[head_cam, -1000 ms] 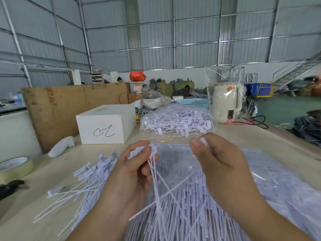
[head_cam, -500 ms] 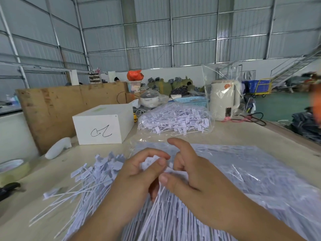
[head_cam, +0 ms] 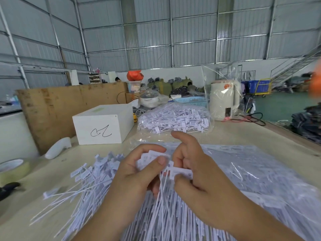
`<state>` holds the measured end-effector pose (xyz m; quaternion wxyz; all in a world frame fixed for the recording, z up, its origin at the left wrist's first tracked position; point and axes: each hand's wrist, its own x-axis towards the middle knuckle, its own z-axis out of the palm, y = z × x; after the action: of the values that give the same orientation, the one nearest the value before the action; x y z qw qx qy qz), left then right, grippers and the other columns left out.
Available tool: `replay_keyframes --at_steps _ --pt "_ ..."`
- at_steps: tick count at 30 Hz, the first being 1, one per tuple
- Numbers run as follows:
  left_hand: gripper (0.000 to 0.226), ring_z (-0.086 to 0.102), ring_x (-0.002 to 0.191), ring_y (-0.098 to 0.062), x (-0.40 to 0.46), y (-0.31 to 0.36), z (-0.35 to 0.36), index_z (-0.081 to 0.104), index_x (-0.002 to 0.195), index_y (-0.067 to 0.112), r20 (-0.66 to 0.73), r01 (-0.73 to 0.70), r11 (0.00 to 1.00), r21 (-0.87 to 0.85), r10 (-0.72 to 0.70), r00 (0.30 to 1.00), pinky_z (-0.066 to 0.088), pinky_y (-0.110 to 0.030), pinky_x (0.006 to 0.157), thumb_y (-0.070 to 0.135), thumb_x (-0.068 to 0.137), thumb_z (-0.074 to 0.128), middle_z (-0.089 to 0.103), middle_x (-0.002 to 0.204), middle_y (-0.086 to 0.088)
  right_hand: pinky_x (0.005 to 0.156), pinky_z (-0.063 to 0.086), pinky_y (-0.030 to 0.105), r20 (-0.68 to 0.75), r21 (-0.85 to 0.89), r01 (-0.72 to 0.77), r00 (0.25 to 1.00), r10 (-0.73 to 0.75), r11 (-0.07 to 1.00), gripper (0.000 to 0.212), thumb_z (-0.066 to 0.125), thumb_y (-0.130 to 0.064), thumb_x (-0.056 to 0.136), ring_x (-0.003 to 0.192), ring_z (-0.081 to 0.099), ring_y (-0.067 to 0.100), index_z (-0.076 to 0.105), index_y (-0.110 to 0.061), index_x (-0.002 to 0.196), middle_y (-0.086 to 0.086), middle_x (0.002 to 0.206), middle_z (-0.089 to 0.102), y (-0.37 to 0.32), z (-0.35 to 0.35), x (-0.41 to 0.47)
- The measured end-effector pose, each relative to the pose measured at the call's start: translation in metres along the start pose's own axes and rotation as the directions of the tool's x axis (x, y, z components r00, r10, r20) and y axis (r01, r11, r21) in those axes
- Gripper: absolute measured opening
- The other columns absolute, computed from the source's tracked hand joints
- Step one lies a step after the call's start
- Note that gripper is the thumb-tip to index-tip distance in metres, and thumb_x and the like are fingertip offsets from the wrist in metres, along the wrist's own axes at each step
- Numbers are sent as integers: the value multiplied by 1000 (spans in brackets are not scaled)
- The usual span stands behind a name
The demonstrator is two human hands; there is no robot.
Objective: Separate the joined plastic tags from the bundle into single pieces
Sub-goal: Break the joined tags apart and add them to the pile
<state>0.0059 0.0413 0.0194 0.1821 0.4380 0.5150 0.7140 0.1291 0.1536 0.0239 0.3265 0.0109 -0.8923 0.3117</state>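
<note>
Both hands (head_cam: 163, 173) around tag bundle (head_cam: 156, 160)

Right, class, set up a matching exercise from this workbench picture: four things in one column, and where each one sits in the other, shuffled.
Things:
1. white cardboard box with a black scribble
2. cream plastic kettle
3. roll of yellowish tape
4. joined white plastic tags

Places:
A. far left edge of the table
B. pinched between both hands
C. under a clear bag, right rear
D. before the brown board

Pairs: 1-D, 2-C, 3-A, 4-B
</note>
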Motion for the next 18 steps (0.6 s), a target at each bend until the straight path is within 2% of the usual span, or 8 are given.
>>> replay_keyframes --at_steps 3,7,8,10,12,15,16,18 --pt "33 43 39 -16 0 -1 -1 73 89 24 88 35 999 29 -37 995 39 -18 41 35 60 82 61 63 -7 66 45 22 -62 5 44 997 -44 999 67 35 -40 76 77 53 9 13 -52 137 -20 96 41 0 -1 0" --pt "24 43 38 -19 1 -6 2 74 88 20 103 112 993 40 -115 988 36 -19 41 35 69 75 49 60 -22 57 40 14 -116 27 82 990 -79 996 62 38 -35 80 66 50 9 20 -48 137 -27 94 40 -2 0 -2" --pt "30 43 40 -21 0 -8 3 73 91 17 123 133 991 5 -133 984 36 -21 42 38 71 74 47 63 -31 58 40 14 -120 22 77 990 -74 997 61 37 -36 80 66 50 8 20 -49 137 -28 95 40 -2 -1 -2" --pt "48 43 42 -21 -1 -10 5 70 100 9 173 159 983 -86 -142 975 37 -23 44 47 71 71 45 69 -41 67 40 12 -89 -17 53 995 -54 998 62 33 -40 79 80 53 1 15 -51 138 -31 101 38 -4 -2 -2" --pt "49 43 42 -19 -2 -10 7 70 99 11 187 142 985 -102 -121 975 36 -23 44 48 67 74 47 65 -33 74 40 10 -28 -50 21 999 -23 999 66 30 -44 78 96 50 -8 7 -53 139 -35 108 32 -4 1 0" --pt "38 39 38 -13 -1 -12 6 72 88 18 113 118 991 -57 -111 987 33 -18 41 39 58 82 52 58 -12 69 37 5 62 -90 17 998 -12 996 72 38 -33 79 90 47 -18 6 -57 138 -39 113 23 -5 6 1" --pt "37 38 38 -12 1 -13 5 72 86 18 83 108 993 -45 -104 991 31 -18 41 38 57 82 52 58 -10 68 37 4 84 -95 17 996 -9 995 75 41 -29 80 88 47 -17 4 -55 140 -37 115 22 -4 7 0" --pt "37 35 38 -13 3 -13 3 72 85 18 20 79 997 -21 -78 997 28 -19 42 39 56 82 51 63 -12 73 37 5 84 -97 -5 996 14 995 74 44 -33 84 91 48 -13 1 -53 141 -31 120 29 0 4 0"
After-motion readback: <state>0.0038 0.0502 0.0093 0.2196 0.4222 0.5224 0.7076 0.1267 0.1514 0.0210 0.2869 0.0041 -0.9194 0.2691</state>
